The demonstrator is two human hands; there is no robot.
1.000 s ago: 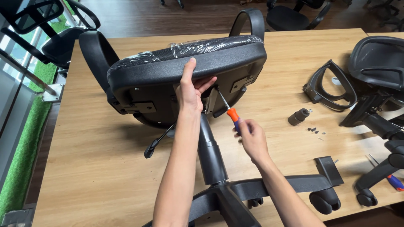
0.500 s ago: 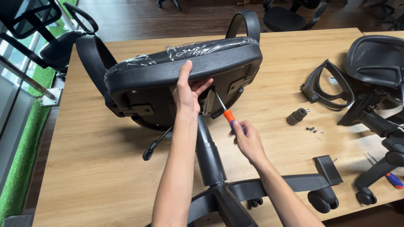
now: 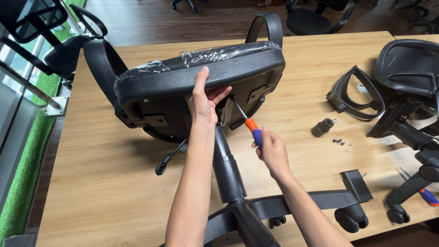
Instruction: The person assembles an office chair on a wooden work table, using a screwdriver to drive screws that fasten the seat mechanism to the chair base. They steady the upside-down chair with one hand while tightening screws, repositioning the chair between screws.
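We see the fingers of the left hand (image 3: 205,101) curled over the rim of the black chair seat (image 3: 201,77), thumb raised along the edge and the other fingers loosely spread against the underside; the wrist is straight and the forearm rises from the lower edge of the view. The fingers of the right hand (image 3: 273,151) are wrapped together around the blue end of the orange-and-blue screwdriver (image 3: 247,122), whose shaft slants up and left until its tip meets the metal plate under the seat, just beside the left fingers. The right forearm runs down toward the lower right.

The seat lies tipped on its side on the wooden table (image 3: 91,192), its plastic-wrapped cushion uppermost, with one armrest (image 3: 101,68) at left. The black gas column (image 3: 226,169) leads from the seat plate down to the wheeled star base (image 3: 292,206) near the table's front edge.

To the right lie a loose armrest loop (image 3: 354,93), a small dark cylinder (image 3: 323,127), a few scattered screws (image 3: 340,142), and a second chair base (image 3: 411,132) with a second screwdriver (image 3: 423,192) beside it.

Compared with half a second earlier, both hands keep the same grips and the screwdriver stays at the same spot; we cannot tell whether it has turned.
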